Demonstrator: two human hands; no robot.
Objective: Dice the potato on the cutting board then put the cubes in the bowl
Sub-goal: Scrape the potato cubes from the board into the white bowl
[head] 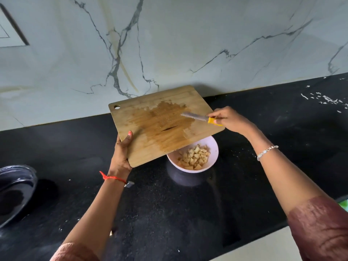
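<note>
My left hand [122, 149] grips the near left edge of the wooden cutting board [150, 132] and holds it lifted and tilted over the bowl. The board's face is wet and bare of potato. In my right hand [228, 119] is a knife with a yellow handle [213, 121]; its serrated blade [194, 116] lies across the board's right side. A pale pink bowl [213, 147] stands on the counter below the board's lower edge, partly hidden by it. Pale potato cubes [194, 157] are heaped inside the bowl.
The black stone counter [169, 213] runs left to right beneath a white marble wall [169, 44]. A dark round vessel [15, 191] sits at the left edge. White scraps [327, 99] are scattered at the far right.
</note>
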